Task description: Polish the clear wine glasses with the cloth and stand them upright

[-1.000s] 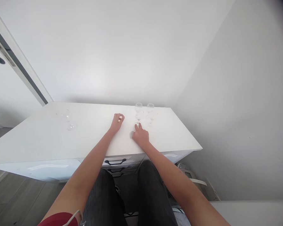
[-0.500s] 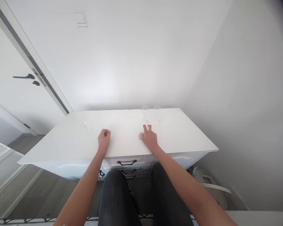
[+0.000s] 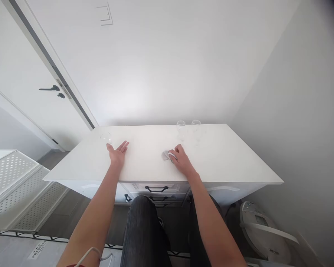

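My right hand (image 3: 180,160) is closed on a small grey cloth (image 3: 165,155), gathered against the white tabletop near the middle. My left hand (image 3: 117,153) lies open, palm up, with fingers spread and nothing in it. Just behind its thumb is a clear glass (image 3: 105,138), so faint against the white that its full shape cannot be made out. Beyond my right hand, two clear stemmed glasses stand side by side near the wall, the left one (image 3: 180,124) and the right one (image 3: 196,123). Their lower parts are hard to see.
The white cabinet top (image 3: 228,163) ends at the wall behind, and dark drawer handles (image 3: 156,189) show below its front edge. A door with a black handle (image 3: 49,88) is at the left. White perforated shelving (image 3: 19,185) stands lower left. A rounded appliance (image 3: 263,222) sits lower right.
My left hand has opened from a loose curl and turned palm up, shifting left towards the glass. My right hand has closed on the grey cloth. The view has shifted slightly.
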Available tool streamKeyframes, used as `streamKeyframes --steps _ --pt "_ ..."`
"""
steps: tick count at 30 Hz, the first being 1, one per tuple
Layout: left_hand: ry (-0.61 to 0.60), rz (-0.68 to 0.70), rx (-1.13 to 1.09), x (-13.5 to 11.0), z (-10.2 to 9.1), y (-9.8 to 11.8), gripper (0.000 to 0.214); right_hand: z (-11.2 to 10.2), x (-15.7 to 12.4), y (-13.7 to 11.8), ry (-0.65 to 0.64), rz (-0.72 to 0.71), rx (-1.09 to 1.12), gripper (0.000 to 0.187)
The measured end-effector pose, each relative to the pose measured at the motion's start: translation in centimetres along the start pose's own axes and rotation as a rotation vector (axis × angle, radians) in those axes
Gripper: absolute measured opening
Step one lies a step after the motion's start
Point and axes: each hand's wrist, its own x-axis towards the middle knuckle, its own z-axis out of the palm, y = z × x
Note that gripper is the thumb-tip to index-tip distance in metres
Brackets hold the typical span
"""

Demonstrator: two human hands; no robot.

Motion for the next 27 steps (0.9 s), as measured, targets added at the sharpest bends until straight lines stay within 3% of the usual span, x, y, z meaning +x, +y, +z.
streamKeyframes --steps 3,8,11,14,17,20,23,27 --pt "-0.017 0.008 -0.044 0.3 -0.1 0.0 0.070 -0.1 -0.3 0.0 -0.083 0.015 0.132 0.031" --pt "-0.041 0.143 0.023 -0.2 0.2 -0.5 0.050 0.7 0.5 0.8 0.130 0.248 0.423 0.033" --pt "-0.116 0.209 0.121 -1.9 2.0 -2.1 0.043 1.9 0.9 0.6 0.255 0.471 0.761 0.038" --pt "-0.251 0.226 0.247 -4.8 5.1 -4.9 0.047 2.8 1.1 -0.6 0.401 0.580 1.048 0.038" --pt "-0.447 0.262 0.409 -7.7 7.8 -7.2 0.056 3.1 1.2 -2.1 0.523 0.607 1.238 0.040" --pt "-0.605 0.329 0.605 -9.5 9.3 -7.9 0.056 3.0 1.3 -2.9 0.599 0.647 1.396 0.044" --pt "-0.623 0.420 0.763 -10.1 9.5 -7.6 0.054 3.2 1.5 -3.2 0.623 0.642 1.366 0.047" --pt "-0.592 0.390 0.760 -9.8 9.4 -7.3 0.053 3.4 1.5 -3.3 0.501 0.462 1.203 0.043"
